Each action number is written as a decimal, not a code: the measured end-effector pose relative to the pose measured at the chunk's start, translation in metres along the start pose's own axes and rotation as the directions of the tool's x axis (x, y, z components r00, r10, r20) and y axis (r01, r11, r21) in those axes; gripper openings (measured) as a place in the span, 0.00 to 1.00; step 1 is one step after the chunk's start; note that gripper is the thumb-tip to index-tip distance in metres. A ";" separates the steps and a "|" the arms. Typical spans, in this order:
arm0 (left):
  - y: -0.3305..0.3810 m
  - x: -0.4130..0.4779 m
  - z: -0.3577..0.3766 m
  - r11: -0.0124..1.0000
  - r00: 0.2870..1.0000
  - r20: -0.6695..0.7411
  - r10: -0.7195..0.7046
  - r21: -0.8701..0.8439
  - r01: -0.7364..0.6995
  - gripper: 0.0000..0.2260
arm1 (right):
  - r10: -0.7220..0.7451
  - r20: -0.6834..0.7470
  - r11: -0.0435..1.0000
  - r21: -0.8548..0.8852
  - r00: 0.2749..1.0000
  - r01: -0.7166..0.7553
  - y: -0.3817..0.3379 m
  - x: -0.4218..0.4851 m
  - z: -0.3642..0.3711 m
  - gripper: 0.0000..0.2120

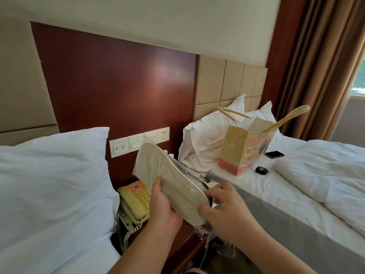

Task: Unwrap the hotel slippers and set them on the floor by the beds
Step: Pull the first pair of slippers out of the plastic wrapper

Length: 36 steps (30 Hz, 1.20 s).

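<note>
A pair of beige hotel slippers (167, 175) in clear plastic wrap is held up between the two beds, pale sole facing me, toe end pointing up and left. My left hand (164, 206) grips the slippers from the left side near the heel. My right hand (221, 202) pinches the plastic wrap at the heel end, on the right edge. Loose clear plastic (209, 234) hangs down below the heel. The floor is hidden behind my arms and the nightstand.
A yellow phone (134, 204) with a coiled cord sits on the dark wooden nightstand (187, 232) under the slippers. On the right bed (296, 204) stand a paper gift bag (246, 149), a black phone (274, 154) and a small black case (261, 169). A white pillow (49, 184) lies left.
</note>
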<state>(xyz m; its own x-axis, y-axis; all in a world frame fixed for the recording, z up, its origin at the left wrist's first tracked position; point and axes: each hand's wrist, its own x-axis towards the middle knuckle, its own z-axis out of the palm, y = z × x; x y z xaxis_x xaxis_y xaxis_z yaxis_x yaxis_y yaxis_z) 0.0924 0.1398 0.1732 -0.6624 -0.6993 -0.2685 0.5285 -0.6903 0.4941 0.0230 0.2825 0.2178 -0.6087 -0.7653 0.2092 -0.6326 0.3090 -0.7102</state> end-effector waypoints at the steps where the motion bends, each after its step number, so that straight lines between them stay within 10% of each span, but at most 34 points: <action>1: -0.002 -0.001 0.000 1.000 1.000 0.011 -0.008 0.006 0.008 0.24 | -0.005 0.035 1.000 -0.011 0.999 0.005 -0.001 0.001 0.001 0.04; 13: 0.008 0.005 -0.012 0.999 0.999 -0.031 0.038 0.017 -0.038 0.21 | -0.026 0.158 0.998 0.052 0.987 0.018 0.004 -0.001 -0.015 0.23; 36: 0.027 0.026 -0.045 0.971 0.944 -0.244 0.220 0.145 -0.189 0.24 | 0.105 0.170 0.973 0.185 0.980 -0.136 0.004 -0.001 -0.027 0.07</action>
<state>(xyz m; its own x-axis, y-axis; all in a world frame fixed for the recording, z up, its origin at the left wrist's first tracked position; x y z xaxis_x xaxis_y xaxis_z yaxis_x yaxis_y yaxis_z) 0.1134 0.0945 0.1420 -0.3798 -0.8577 -0.3465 0.5617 -0.5115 0.6503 0.0076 0.2999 0.2331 -0.5816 -0.8133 0.0165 -0.4443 0.3006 -0.8439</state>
